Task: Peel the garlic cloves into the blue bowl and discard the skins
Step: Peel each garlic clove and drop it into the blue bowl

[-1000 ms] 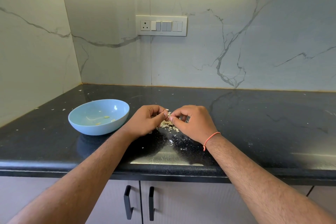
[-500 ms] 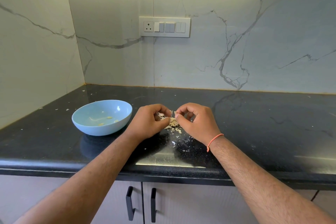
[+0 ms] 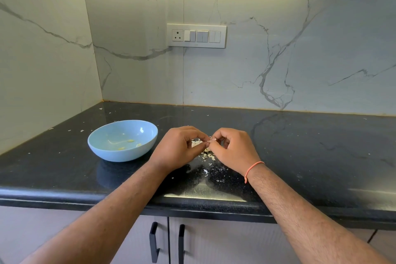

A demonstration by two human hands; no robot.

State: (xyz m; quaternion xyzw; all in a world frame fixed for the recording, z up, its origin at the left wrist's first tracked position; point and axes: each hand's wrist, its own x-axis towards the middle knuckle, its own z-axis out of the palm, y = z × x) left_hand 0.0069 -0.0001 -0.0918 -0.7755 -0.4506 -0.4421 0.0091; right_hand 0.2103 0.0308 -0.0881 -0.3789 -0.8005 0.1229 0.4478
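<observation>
**Q:** Black speckled stone fills most of the view. What sits on it?

**A:** That is my desk (image 3: 300,152), set against a marble-patterned wall with a switch plate (image 3: 196,36). Left of centre stands the blue bowl (image 3: 111,152), upright, with a few pale peeled cloves (image 3: 130,141) lying in its bottom. My left hand (image 3: 174,149) is just beside the bowl's right rim; my right hand (image 3: 232,150), an orange thread (image 3: 252,167) at its wrist, faces it.

**Q:** And the fingers?

**A:** On both hands they are curled inward, tips meeting between the hands, pinching one small pale garlic clove (image 3: 210,140) held just above the desk. How much skin remains on it is too small to tell.

**Q:** Below the hands?

**A:** A heap of loose skins (image 3: 206,152), with flakes scattered toward the desk's front edge and a few near the bowl.

**Q:** Which step is this?

**A:** Peeling, I judge: a clove is being stripped, some are already in the bowl, no skins discarded yet.

**Q:** What does the next move call for?

**A:** Probably a fine nail-tip pull to free the skin, then a short carry leftward to drop the bare clove over the bowl's rim.
</observation>
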